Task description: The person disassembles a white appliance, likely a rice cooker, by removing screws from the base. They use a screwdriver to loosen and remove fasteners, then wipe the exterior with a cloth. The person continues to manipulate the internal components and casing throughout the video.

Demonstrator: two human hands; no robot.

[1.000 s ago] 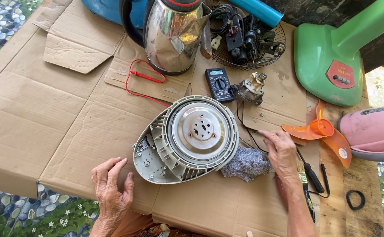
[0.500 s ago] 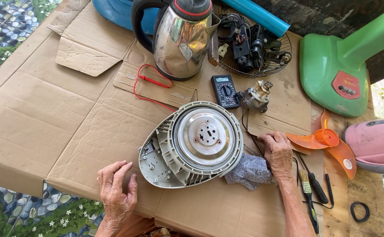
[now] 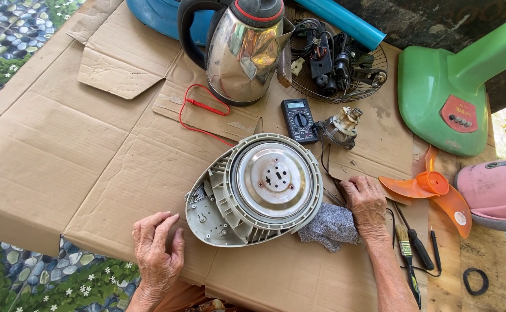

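- Left hand (image 3: 157, 249) rests flat and open, near-left of the grey oval plastic appliance base (image 3: 254, 189).
- Right hand (image 3: 368, 205), holding nothing, presses the grey cloth (image 3: 329, 225) just right of it.

Clearances around the grey appliance base (image 3: 253, 193)

Left of base: bare cardboard (image 3: 62, 150), open passage. Above it: red probe lead (image 3: 198, 112), steel kettle (image 3: 244, 52), black multimeter (image 3: 299, 120) and small motor (image 3: 339, 127) crowd the way. Right: grey cloth (image 3: 329, 226), right hand (image 3: 368, 205), orange fan blade (image 3: 432, 190). Below: left hand (image 3: 157, 251).
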